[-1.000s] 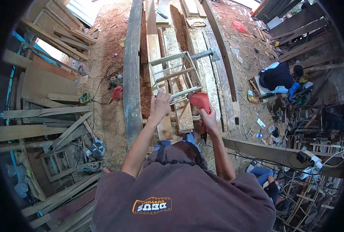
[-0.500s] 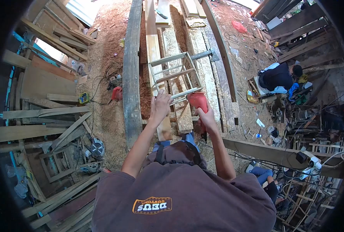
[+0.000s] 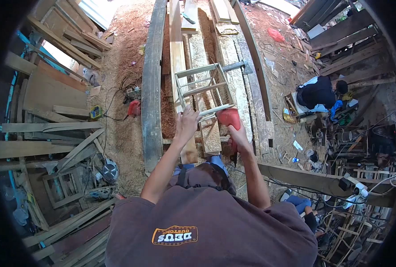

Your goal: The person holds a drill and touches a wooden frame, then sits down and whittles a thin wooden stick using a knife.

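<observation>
A small slatted wooden frame (image 3: 205, 89), like a little cage, lies on long planks in front of me. My left hand (image 3: 187, 123) is closed on its near left corner. In my right hand (image 3: 239, 139) is a red power tool, seemingly a drill (image 3: 228, 118), gripped by its handle. Its front end meets the frame's near right corner; the tip is hidden from view. Just beyond the frame's right side lies a hammer or hatchet (image 3: 233, 66) with a dark metal head.
Thick beams (image 3: 153, 98) flank the planks. Sawdust covers the floor, where another red tool (image 3: 134, 108) and a circular saw (image 3: 110, 170) lie at left. A co-worker (image 3: 318, 92) sits low at right. Cables (image 3: 291, 183) and a beam (image 3: 304, 175) run at near right.
The view has shifted slightly, so the scene sits a little lower and to the right. Both hands keep their places on the frame and the drill.
</observation>
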Demonstrator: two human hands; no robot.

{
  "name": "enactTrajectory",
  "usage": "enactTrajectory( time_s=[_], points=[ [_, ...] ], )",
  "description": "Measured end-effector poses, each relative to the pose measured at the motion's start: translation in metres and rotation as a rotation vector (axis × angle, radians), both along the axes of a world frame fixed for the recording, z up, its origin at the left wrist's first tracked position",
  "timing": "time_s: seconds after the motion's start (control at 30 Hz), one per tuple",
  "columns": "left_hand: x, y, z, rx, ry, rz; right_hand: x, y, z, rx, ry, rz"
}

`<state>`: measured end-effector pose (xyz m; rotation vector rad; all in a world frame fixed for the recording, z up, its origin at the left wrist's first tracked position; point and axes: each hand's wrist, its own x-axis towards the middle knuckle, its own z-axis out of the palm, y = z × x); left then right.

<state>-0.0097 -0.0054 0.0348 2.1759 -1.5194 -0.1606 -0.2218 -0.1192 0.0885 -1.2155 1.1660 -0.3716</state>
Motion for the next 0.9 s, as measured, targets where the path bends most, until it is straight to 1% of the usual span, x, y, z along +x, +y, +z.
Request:
enactTrajectory(
  time_s=[0.13, 0.23, 0.33, 0.47, 0.57, 0.63, 0.67, 0.73, 0.83, 0.9],
  points=[
    [-0.005, -0.004, -0.001, -0.006, 0.0, 0.009, 0.005, 0.008, 0.019, -0.041, 0.062, 0.005],
    [-0.007, -0.006, -0.004, -0.021, -0.022, 0.024, 0.003, 0.005, 0.013, -0.011, 0.077, 0.031],
    [-0.005, -0.005, -0.007, -0.029, -0.061, 0.037, 0.003, 0.002, -0.002, -0.094, 0.015, 0.054],
    [-0.002, -0.004, -0.003, -0.015, -0.063, 0.034, 0.004, -0.001, -0.015, -0.164, 0.01, 0.076],
    [-0.002, -0.004, -0.007, -0.02, -0.074, 0.036, 0.007, 0.001, -0.017, -0.136, 0.009, 0.065],
    [-0.001, -0.005, -0.004, 0.026, -0.06, 0.037, 0.008, 0.003, -0.015, -0.094, 0.025, 0.061],
    [-0.001, -0.004, -0.002, 0.049, -0.052, 0.037, 0.008, 0.004, -0.016, -0.107, 0.023, 0.062],
    [-0.003, -0.004, -0.003, 0.017, -0.069, 0.046, 0.01, 0.004, -0.018, -0.137, 0.018, 0.063],
    [-0.003, -0.004, -0.001, 0.01, -0.076, 0.044, 0.01, 0.004, -0.009, -0.091, 0.064, 0.05],
    [-0.004, -0.004, 0.0, 0.009, -0.08, 0.038, 0.009, 0.002, -0.015, -0.142, 0.041, 0.061]
  ],
)
